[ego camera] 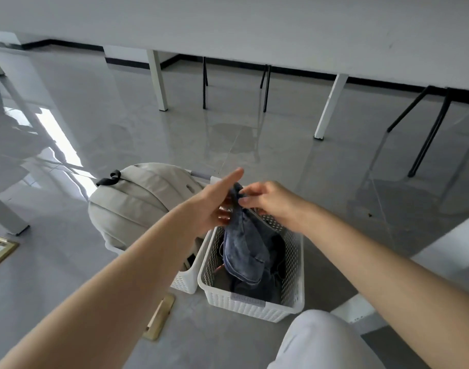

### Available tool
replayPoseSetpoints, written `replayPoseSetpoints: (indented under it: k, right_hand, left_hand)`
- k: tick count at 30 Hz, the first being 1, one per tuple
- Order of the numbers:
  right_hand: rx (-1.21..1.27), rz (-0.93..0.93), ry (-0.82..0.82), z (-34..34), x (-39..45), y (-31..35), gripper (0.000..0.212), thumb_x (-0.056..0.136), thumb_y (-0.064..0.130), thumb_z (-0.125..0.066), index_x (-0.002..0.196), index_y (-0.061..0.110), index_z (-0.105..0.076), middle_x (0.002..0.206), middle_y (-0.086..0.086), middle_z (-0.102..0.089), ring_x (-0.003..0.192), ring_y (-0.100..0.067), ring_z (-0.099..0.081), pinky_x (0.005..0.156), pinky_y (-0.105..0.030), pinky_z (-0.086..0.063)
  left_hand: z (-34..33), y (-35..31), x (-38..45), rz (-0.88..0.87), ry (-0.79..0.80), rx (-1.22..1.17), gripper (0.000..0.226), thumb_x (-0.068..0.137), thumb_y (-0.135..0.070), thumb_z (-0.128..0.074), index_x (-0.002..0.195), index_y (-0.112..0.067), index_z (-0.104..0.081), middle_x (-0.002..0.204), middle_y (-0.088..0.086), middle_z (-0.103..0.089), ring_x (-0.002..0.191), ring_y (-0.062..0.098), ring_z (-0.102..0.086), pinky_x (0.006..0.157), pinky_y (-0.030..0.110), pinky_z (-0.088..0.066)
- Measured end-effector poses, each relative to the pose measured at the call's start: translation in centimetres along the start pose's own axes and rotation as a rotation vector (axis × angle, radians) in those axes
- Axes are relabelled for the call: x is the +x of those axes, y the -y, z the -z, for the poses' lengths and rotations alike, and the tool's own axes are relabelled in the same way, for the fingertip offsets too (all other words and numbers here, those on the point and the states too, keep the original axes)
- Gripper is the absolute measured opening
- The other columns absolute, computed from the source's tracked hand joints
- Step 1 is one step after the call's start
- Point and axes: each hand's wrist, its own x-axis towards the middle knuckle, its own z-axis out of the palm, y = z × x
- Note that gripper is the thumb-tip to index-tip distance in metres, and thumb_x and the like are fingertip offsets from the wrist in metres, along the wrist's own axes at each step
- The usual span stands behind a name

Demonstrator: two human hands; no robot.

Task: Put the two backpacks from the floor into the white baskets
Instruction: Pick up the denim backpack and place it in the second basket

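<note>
Both hands, left [214, 206] and right [268, 201], pinch the denim backpack [244, 251] over the right basket [254, 304]; beige backpack [137, 203] fills the left basket [185, 280]

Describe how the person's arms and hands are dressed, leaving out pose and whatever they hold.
Both forearms are bare up to the frame edge: no sleeves show. The left hand and right hand wear no gloves, and no watch, bracelet or ring is visible. The only clothing in view is light grey-white trousers over the knee at the bottom.
</note>
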Motion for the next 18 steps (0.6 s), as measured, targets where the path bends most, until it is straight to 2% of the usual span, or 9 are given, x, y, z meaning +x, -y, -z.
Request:
replayPoseSetpoints:
  k: [2, 3, 5, 7, 10, 12, 13, 16, 18]
  right_hand:
    - [-0.037, 0.038, 0.02, -0.1, -0.4, -0.4, 0.025, 0.084, 0.009, -0.067, 0.109, 0.01, -0.069, 0.11, -0.008, -0.071, 0.104, -0.02, -0.065, 0.096, -0.029, -0.047]
    - [-0.053, 0.059, 0.031, 0.0, -0.8, -0.6, 0.026, 0.084, 0.008, -0.067, 0.11, 0.01, -0.069, 0.111, -0.007, -0.072, 0.106, -0.019, -0.065, 0.1, -0.03, -0.046]
    - [-0.095, 0.086, 0.045, 0.5, -1.5, -1.0, 0.024, 0.085, 0.008, -0.066, 0.109, 0.011, -0.07, 0.11, -0.005, -0.072, 0.104, -0.015, -0.065, 0.099, -0.028, -0.046]
    - [-0.078, 0.082, 0.007, 1.2, -1.9, -1.2, 0.017, 0.086, 0.01, -0.064, 0.1, 0.014, -0.071, 0.102, -0.004, -0.072, 0.098, -0.015, -0.065, 0.093, -0.028, -0.047]
    - [0.123, 0.018, -0.123, 2.5, -1.6, -1.3, 0.017, 0.085, 0.006, -0.055, 0.073, 0.014, -0.063, 0.073, -0.005, -0.061, 0.071, -0.016, -0.057, 0.065, -0.028, -0.042]
    - [0.248, -0.016, -0.19, 3.5, -1.6, -1.5, 0.016, 0.085, 0.006, -0.051, 0.07, 0.012, -0.057, 0.069, -0.007, -0.052, 0.065, -0.017, -0.048, 0.059, -0.031, -0.034]
    - [0.313, -0.028, -0.209, 3.9, -1.7, -1.7, 0.012, 0.084, 0.006, -0.05, 0.076, 0.01, -0.057, 0.07, -0.009, -0.05, 0.066, -0.019, -0.047, 0.059, -0.032, -0.032]
    - [0.485, -0.082, -0.248, 4.9, -2.1, -2.1, 0.015, 0.09, 0.006, -0.049, 0.077, 0.01, -0.057, 0.068, -0.007, -0.052, 0.063, -0.018, -0.05, 0.059, -0.031, -0.037]
    - [0.509, -0.103, -0.237, 5.2, -2.3, -2.0, 0.02, 0.095, 0.01, -0.049, 0.077, 0.012, -0.057, 0.07, -0.006, -0.055, 0.062, -0.017, -0.051, 0.061, -0.032, -0.043]
  left_hand:
    - [-0.7, -0.2, 0.2, 0.116, 0.012, -0.005, 0.032, 0.086, -0.046, -0.061, 0.076, -0.016, -0.057, 0.052, 0.0, -0.053, 0.04, 0.014, -0.047, 0.045, 0.019, -0.037]
    - [-0.8, -0.1, 0.5, 0.162, -0.001, -0.047, 0.03, 0.087, -0.042, -0.062, 0.072, -0.016, -0.058, 0.053, 0.0, -0.055, 0.043, 0.015, -0.05, 0.049, 0.02, -0.04]
    - [-1.1, 0.4, 0.7, 0.187, 0.005, -0.132, 0.037, 0.086, -0.041, -0.064, 0.063, -0.013, -0.065, 0.055, 0.004, -0.061, 0.048, 0.018, -0.057, 0.061, 0.027, -0.045]
    - [-1.9, 0.7, 0.8, 0.181, 0.024, -0.176, 0.052, 0.086, -0.047, -0.063, 0.056, -0.005, -0.069, 0.05, 0.009, -0.066, 0.049, 0.021, -0.064, 0.064, 0.032, -0.048]
    - [-2.8, 0.4, 1.3, 0.183, 0.059, -0.287, 0.059, 0.081, -0.063, -0.06, 0.071, -0.005, -0.063, 0.057, 0.007, -0.063, 0.055, 0.017, -0.057, 0.064, 0.022, -0.046]
    - [-3.2, -0.2, 2.0, 0.195, 0.062, -0.336, 0.063, 0.085, -0.068, -0.048, 0.078, -0.006, -0.059, 0.061, 0.002, -0.054, 0.053, 0.011, -0.045, 0.054, 0.017, -0.041]
    - [-3.3, -0.2, 2.3, 0.198, 0.041, -0.26, 0.064, 0.088, -0.066, -0.045, 0.084, -0.004, -0.061, 0.065, 0.003, -0.056, 0.056, 0.011, -0.045, 0.052, 0.018, -0.041]
    - [-4.5, 1.0, 2.6, 0.239, -0.064, 0.128, 0.065, 0.081, -0.058, -0.064, 0.117, -0.005, -0.059, 0.104, 0.01, -0.062, 0.088, 0.022, -0.06, 0.073, 0.031, -0.054]
    - [-5.3, 2.0, 2.8, 0.321, 0.029, 0.093, 0.064, 0.078, -0.053, -0.07, 0.118, -0.004, -0.059, 0.119, 0.013, -0.062, 0.106, 0.028, -0.062, 0.092, 0.04, -0.054]
